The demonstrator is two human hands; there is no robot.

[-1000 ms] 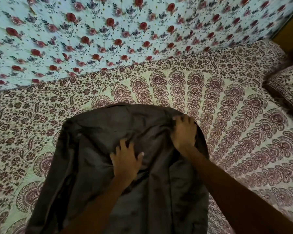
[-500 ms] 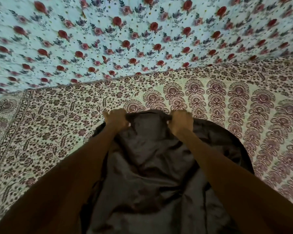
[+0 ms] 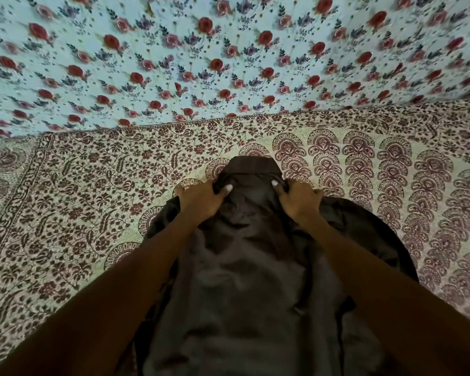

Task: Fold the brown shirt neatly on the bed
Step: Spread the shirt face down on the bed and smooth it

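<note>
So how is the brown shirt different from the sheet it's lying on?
The brown shirt is plain and dark; the sheet is pale with maroon flower and fan prints. The shirt is rumpled; the sheet lies smooth. The left hand and right hand grip the shirt near its collar; nothing holds the sheet. Both are cloth.

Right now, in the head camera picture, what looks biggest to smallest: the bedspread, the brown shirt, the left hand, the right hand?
1. Bedspread.
2. Brown shirt.
3. Left hand and right hand, tied: they look the same size, both gripping the shirt's top end, so I won't rank them.
</note>
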